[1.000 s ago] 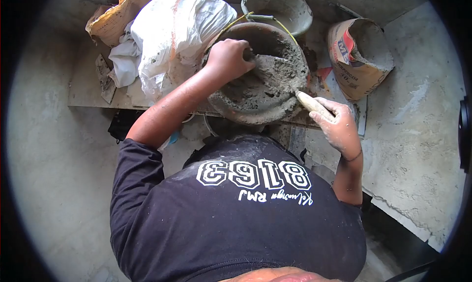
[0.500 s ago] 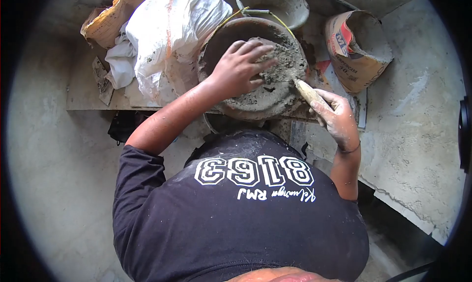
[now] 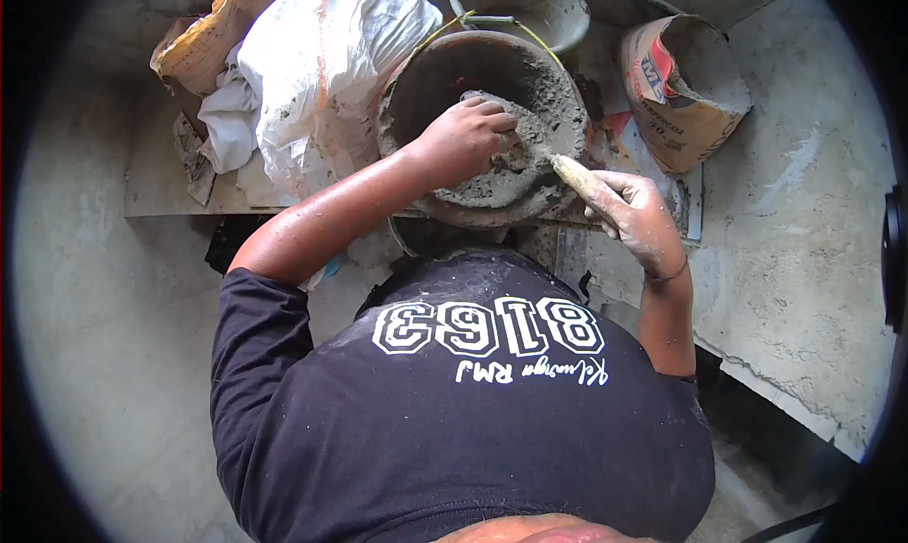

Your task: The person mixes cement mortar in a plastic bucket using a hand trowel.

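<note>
A bucket (image 3: 395, 84) with a yellow-and-green handle holds wet grey mortar (image 3: 553, 117). My right hand (image 3: 636, 212) is wrapped round the pale, mortar-smeared handle of what looks like a trowel (image 3: 582, 182). Its blade cannot be made out under the mortar. Over the middle of the bucket, my left hand (image 3: 470, 138) has its fingers curled down against the mortar, with the fingertips hidden. Whatever lies inside those fingers does not show.
Left of the bucket stands a full white sack (image 3: 322, 70), with a torn brown paper bag (image 3: 203, 42) behind it. Another basin (image 3: 553, 23) sits at the back. An opened cement bag (image 3: 676, 117) stands to the right beside the concrete wall (image 3: 804, 183).
My left hand has gone from spread fingers to curled ones and moved slightly lower left. My right hand and the trowel handle have shifted a little to the left.
</note>
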Available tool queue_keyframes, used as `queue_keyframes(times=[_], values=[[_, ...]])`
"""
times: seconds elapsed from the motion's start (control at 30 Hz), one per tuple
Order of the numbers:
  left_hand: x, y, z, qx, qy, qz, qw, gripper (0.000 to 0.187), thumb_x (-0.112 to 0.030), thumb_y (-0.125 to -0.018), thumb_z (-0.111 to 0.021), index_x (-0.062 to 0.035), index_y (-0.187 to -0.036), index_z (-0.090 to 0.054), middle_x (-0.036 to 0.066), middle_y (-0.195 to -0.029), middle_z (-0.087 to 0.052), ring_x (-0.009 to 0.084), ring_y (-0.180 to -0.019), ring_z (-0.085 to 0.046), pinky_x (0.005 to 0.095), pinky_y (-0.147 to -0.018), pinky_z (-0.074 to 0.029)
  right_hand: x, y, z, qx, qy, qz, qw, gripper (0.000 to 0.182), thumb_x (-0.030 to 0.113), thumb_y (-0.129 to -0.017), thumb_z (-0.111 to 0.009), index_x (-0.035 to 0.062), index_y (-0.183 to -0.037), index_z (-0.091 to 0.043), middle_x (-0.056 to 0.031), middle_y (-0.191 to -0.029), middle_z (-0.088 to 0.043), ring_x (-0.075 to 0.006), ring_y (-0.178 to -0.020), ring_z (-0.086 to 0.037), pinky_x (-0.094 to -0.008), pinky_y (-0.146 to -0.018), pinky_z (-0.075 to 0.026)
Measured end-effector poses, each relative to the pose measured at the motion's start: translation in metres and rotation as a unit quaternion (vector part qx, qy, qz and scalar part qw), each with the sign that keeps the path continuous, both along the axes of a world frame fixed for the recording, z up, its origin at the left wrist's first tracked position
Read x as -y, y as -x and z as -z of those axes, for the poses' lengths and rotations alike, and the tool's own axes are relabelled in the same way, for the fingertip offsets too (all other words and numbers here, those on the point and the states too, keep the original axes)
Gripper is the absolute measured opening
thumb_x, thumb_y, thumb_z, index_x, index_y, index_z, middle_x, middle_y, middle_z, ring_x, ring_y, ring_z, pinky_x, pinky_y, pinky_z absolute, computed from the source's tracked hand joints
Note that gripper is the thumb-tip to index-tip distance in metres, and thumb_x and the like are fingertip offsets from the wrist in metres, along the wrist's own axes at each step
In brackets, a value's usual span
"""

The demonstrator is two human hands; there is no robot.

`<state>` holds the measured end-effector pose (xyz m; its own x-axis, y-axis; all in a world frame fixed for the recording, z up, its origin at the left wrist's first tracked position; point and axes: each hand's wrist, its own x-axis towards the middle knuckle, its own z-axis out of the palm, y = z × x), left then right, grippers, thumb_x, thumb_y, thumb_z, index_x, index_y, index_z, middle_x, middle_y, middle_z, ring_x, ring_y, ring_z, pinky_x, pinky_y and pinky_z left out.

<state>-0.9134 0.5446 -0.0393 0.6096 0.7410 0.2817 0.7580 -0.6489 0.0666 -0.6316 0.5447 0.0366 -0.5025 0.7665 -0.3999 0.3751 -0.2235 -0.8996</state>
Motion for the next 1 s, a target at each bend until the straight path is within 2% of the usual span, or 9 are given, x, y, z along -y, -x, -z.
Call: queue_keyframes(times=[0.2,0.27,0.43,0.6,0.7,0.8,0.9,0.93,1.0], values=[[-0.001,0.002,-0.007,0.014,0.02,0.058,0.998,0.033,-0.021,-0.072,-0.072,-0.0082,-0.103,-0.071,0.003,-0.106,-0.062,0.0212,-0.103,-0.058,0.037,-0.092,-0.046,-0.006,-0.004,0.012,-0.02,-0.08,-0.004,0.997,0.035,0.017,-0.091,-0.063,-0.005,-0.118,-0.063,-0.0011,-0.086,-0.064,-0.0048,-0.069,-0.052,-0.0201,-0.061,-0.041],[-0.002,0.002,0.001,0.059,0.043,0.057,0.996,0.03,-0.024,-0.076,-0.072,-0.0075,-0.101,-0.07,0.004,-0.099,-0.063,0.0224,-0.099,-0.06,0.0369,-0.088,-0.048,-0.007,-0.003,0.005,0.011,-0.084,-0.006,0.996,0.033,0.011,-0.089,-0.064,-0.0078,-0.116,-0.063,-0.006,-0.095,-0.066,-0.0088,-0.083,-0.058,-0.0254,-0.078,-0.047],[0.0,0.002,-0.001,0.072,0.026,0.014,0.997,0.028,-0.023,-0.075,-0.072,-0.0071,-0.097,-0.07,0.007,-0.097,-0.064,0.0239,-0.098,-0.061,0.0381,-0.086,-0.049,-0.002,0.002,0.002,0.024,-0.096,0.008,0.995,0.033,0.011,-0.089,-0.065,-0.0079,-0.116,-0.062,-0.0046,-0.093,-0.066,-0.0084,-0.081,-0.057,-0.0244,-0.076,-0.046],[0.003,0.015,-0.009,-0.011,0.131,-0.049,0.99,0.038,-0.017,-0.066,-0.074,-0.0078,-0.103,-0.071,0.01,-0.101,-0.067,0.0286,-0.1,-0.063,0.0401,-0.09,-0.049,-0.003,-0.003,0.009,0.035,-0.081,0.04,0.995,0.032,0.012,-0.089,-0.066,-0.0076,-0.114,-0.063,-0.0037,-0.092,-0.065,-0.0091,-0.082,-0.057,-0.025,-0.077,-0.046],[0.005,0.023,-0.011,-0.085,0.222,-0.13,0.963,0.043,-0.015,-0.062,-0.077,-0.0072,-0.104,-0.071,0.011,-0.1,-0.067,0.0302,-0.1,-0.063,0.041,-0.089,-0.05,-0.002,-0.009,0.015,-0.009,-0.102,0.076,0.992,0.035,0.012,-0.089,-0.066,-0.0065,-0.119,-0.061,-0.0022,-0.087,-0.064,-0.0066,-0.074,-0.054,-0.0224,-0.069,-0.045],[0.001,0.028,-0.016,0.07,0.187,-0.158,0.967,0.038,-0.015,-0.066,-0.079,-0.0061,-0.102,-0.07,0.011,-0.098,-0.068,0.0333,-0.097,-0.063,0.0417,-0.086,-0.051,0.002,-0.011,0.019,-0.13,-0.032,0.105,0.985,0.046,0.012,-0.089,-0.067,-0.0041,-0.13,-0.053,-0.0002,-0.082,-0.059,-0.0024,-0.056,-0.045,-0.0179,-0.05,-0.035],[-0.001,0.03,-0.024,0.254,0.244,-0.201,0.914,0.019,-0.009,-0.076,-0.076,-0.0035,-0.092,-0.069,0.012,-0.086,-0.069,0.0254,-0.087,-0.068,0.0354,-0.079,-0.053,0.008,-0.01,0.012,-0.149,-0.015,0.117,0.982,0.047,0.012,-0.09,-0.063,-0.0068,-0.131,-0.05,-0.0036,-0.085,-0.061,-0.0049,-0.056,-0.048,-0.0176,-0.051,-0.038],[-0.002,0.032,-0.022,0.253,0.243,-0.203,0.914,0.019,-0.009,-0.076,-0.076,-0.0035,-0.092,-0.069,0.012,-0.086,-0.069,0.0254,-0.087,-0.068,0.0354,-0.079,-0.053,0.009,-0.01,0.012,-0.15,-0.015,0.115,0.982,0.047,0.012,-0.09,-0.063,-0.0068,-0.131,-0.05,-0.0036,-0.085,-0.061,-0.0049,-0.056,-0.048,-0.0176,-0.051,-0.038],[-0.007,0.036,-0.02,0.54,0.446,-0.216,0.681,0.016,-0.004,-0.082,-0.072,-0.0015,-0.097,-0.066,0.009,-0.088,-0.069,0.0205,-0.087,-0.068,0.0307,-0.078,-0.054,0.011,-0.009,0.012,-0.238,0.065,0.101,0.964,0.05,0.012,-0.089,-0.062,-0.0079,-0.133,-0.048,-0.0071,-0.091,-0.061,-0.0058,-0.058,-0.05,-0.0177,-0.053,-0.04]])
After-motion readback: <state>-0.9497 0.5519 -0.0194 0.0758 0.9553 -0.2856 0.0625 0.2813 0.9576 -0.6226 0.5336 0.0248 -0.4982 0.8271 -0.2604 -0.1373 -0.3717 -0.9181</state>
